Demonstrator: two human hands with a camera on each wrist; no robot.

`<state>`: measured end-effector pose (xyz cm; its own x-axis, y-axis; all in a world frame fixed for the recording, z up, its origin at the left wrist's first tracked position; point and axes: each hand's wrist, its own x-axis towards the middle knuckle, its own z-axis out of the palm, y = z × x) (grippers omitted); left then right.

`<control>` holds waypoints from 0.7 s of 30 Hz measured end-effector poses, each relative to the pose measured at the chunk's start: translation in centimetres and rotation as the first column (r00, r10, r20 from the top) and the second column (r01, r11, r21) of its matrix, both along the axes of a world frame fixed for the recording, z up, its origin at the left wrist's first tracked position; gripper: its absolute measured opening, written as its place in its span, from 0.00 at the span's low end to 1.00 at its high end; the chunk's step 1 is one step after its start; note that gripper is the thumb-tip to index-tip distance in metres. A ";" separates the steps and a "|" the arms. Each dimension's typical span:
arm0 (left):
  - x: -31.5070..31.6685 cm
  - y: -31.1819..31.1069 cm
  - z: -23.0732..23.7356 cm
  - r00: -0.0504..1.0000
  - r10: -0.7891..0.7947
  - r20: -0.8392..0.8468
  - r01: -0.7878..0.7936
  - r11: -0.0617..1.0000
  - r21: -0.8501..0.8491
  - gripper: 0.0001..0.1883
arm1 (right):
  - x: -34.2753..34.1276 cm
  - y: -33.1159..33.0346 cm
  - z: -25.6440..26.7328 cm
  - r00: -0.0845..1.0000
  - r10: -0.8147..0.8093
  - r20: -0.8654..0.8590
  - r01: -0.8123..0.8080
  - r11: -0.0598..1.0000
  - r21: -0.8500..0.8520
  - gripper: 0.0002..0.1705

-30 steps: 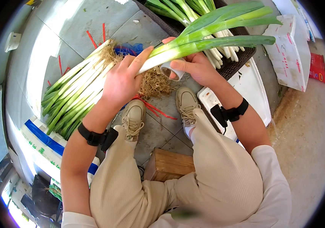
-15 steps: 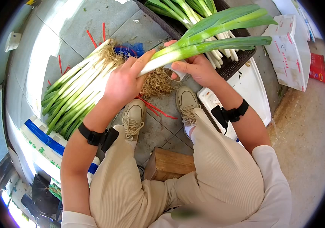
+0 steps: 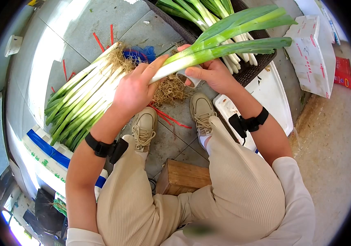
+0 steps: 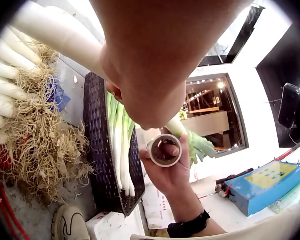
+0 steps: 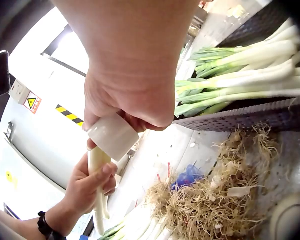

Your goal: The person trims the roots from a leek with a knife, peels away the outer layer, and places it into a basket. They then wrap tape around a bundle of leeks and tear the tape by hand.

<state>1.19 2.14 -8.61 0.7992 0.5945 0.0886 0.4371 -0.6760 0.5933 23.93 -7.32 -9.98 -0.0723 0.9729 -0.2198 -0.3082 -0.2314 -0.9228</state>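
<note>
Your left hand (image 3: 132, 88) grips a leek bundle (image 3: 173, 64), your right hand (image 3: 217, 76) a tape roll (image 5: 113, 136); rootless leeks (image 3: 179, 12) lie in the basket (image 3: 266, 58), rooted leeks (image 3: 87, 92) apparently left to do.

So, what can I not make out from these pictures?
Basket, head view: far end, cut off by the top edge.
Held leeks, left wrist view: middle, hidden by the left hand.
Held leeks, right wrist view: leaf ends, hidden by the right hand.
White box, head view: red print, too small.
</note>
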 end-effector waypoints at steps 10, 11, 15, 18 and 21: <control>0.0 0.0 -0.5 0.998 -0.014 0.055 0.013 1.000 0.006 0.28 | 0.0 0.0 0.0 1.000 0.012 0.005 -0.012 1.000 0.014 0.32; 0.1 0.1 -0.6 0.995 -0.025 0.094 0.023 0.999 0.030 0.27 | 0.1 0.0 0.0 1.000 0.012 0.004 -0.012 1.000 0.014 0.32; 0.0 0.2 -0.4 0.997 -0.010 0.081 0.011 1.000 -0.013 0.27 | 0.4 0.0 0.1 0.997 0.073 0.024 -0.074 0.997 0.015 0.32; -0.1 0.3 -0.3 0.998 0.005 0.062 0.000 0.997 -0.075 0.26 | 0.5 0.1 -0.2 0.994 0.094 0.051 -0.097 0.994 0.052 0.33; -0.2 0.4 -0.4 0.997 0.014 0.080 -0.001 0.987 -0.161 0.25 | 0.6 0.1 -0.1 0.991 0.096 0.092 -0.102 0.993 0.066 0.33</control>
